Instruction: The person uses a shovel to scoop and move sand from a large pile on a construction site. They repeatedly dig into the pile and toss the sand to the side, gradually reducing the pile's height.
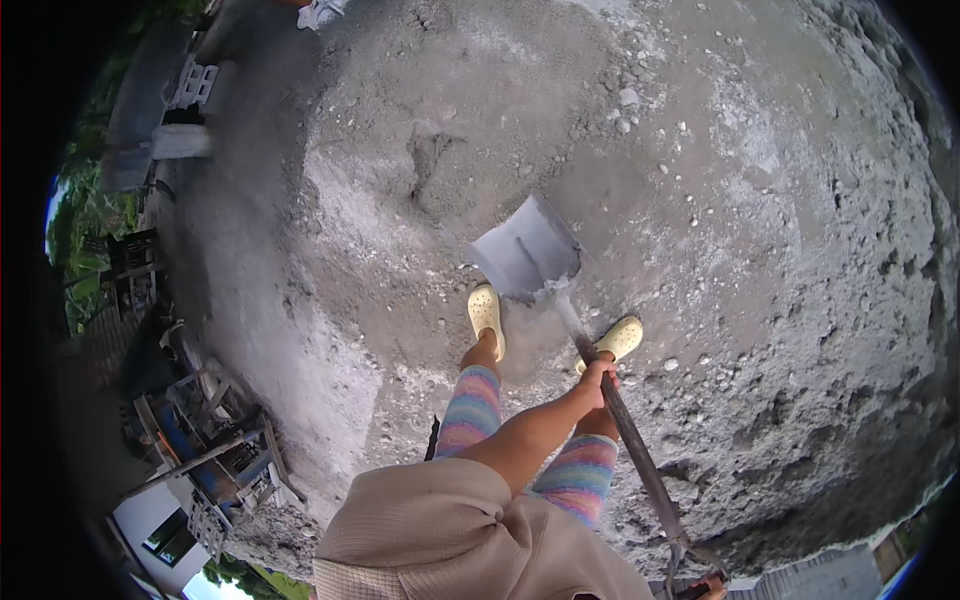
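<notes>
A shovel (640,450) with a wide grey metal blade (527,250) and a dark shaft slants across in front of me, its blade over the grey ground just ahead of my feet. My left hand (601,378) is wrapped round the shaft about midway, close to my right shoe. At the lower edge my right hand (712,588) grips the handle end, only partly in view. Little or no loose material shows on the blade. Pale yellow clogs (485,308) are on my feet, on either side of the lower shaft.
Grey, powdery ground with scattered stones (622,112) spreads all around. To the right rises a rough, lumpy bank (800,420). Left stand a pile of wood and scrap (215,440) and hollow concrete blocks (197,82). Part of another person (318,13) shows at the top.
</notes>
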The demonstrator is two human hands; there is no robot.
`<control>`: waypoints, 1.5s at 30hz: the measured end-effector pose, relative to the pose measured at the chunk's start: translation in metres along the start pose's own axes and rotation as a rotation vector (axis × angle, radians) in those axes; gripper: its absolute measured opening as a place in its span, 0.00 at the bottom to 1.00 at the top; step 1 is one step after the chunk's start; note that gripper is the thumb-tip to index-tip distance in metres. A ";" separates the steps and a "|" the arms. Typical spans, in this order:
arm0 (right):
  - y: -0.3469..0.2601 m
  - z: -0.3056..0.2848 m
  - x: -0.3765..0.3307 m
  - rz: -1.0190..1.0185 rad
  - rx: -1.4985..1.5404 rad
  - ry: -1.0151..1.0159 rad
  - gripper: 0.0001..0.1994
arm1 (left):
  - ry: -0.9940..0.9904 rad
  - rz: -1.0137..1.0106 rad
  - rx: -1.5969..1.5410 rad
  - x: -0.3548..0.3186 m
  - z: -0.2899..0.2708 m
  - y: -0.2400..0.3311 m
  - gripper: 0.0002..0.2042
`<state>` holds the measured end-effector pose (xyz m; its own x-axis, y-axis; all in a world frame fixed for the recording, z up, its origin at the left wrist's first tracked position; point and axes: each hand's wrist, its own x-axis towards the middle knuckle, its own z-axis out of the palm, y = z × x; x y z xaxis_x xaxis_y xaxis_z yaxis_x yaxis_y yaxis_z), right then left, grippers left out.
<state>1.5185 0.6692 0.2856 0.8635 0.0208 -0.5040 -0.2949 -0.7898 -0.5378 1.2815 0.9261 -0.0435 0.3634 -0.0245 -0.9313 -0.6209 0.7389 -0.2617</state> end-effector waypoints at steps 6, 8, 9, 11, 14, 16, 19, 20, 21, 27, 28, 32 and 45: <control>-0.089 -0.067 0.027 0.036 -0.090 0.196 0.07 | -0.120 -0.321 -0.206 0.040 0.064 -0.088 0.08; -0.095 -0.026 0.063 0.023 -0.091 0.110 0.07 | -0.123 -0.307 -0.246 0.065 0.063 -0.052 0.08; -0.093 0.004 0.092 0.011 -0.068 0.010 0.07 | -0.064 -0.305 -0.257 0.083 0.057 -0.022 0.07; -0.082 0.145 0.115 -0.047 -0.089 -0.297 0.06 | -0.054 -0.053 -0.390 0.141 -0.002 0.084 0.08; -0.037 0.272 0.092 -0.014 -0.027 -0.400 0.03 | -0.008 0.128 -0.286 0.146 -0.051 0.202 0.08; -0.001 0.275 0.089 -0.112 0.105 -0.402 0.04 | -0.040 0.143 -0.273 0.133 -0.063 0.222 0.08; 0.006 0.257 0.076 -0.069 0.116 -0.465 0.04 | -0.017 0.208 -0.281 0.114 -0.077 0.226 0.07; 0.003 0.254 0.065 -0.069 0.144 -0.463 0.04 | 0.004 0.192 -0.282 0.103 -0.082 0.225 0.07; -0.002 0.249 0.047 -0.068 0.130 -0.473 0.03 | 0.034 0.203 -0.261 0.090 -0.088 0.222 0.07; 0.033 0.207 -0.033 0.261 0.239 -0.488 0.02 | 0.255 0.351 -0.062 -0.036 -0.128 0.233 0.05; 0.039 0.218 -0.054 0.349 0.274 -0.544 0.02 | 0.282 0.401 -0.035 -0.064 -0.142 0.256 0.06; 0.060 0.259 -0.124 0.419 0.371 -0.796 0.02 | 0.309 0.643 0.055 -0.198 -0.141 0.332 0.06; 0.029 0.172 -0.082 0.180 0.352 -0.476 0.02 | 0.115 0.463 -0.017 -0.120 -0.094 0.229 0.07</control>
<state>1.3687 0.7498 0.1950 0.5344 0.2415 -0.8100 -0.6064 -0.5580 -0.5665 1.0306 1.0345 -0.0159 -0.0324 0.2297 -0.9727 -0.7110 0.6788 0.1839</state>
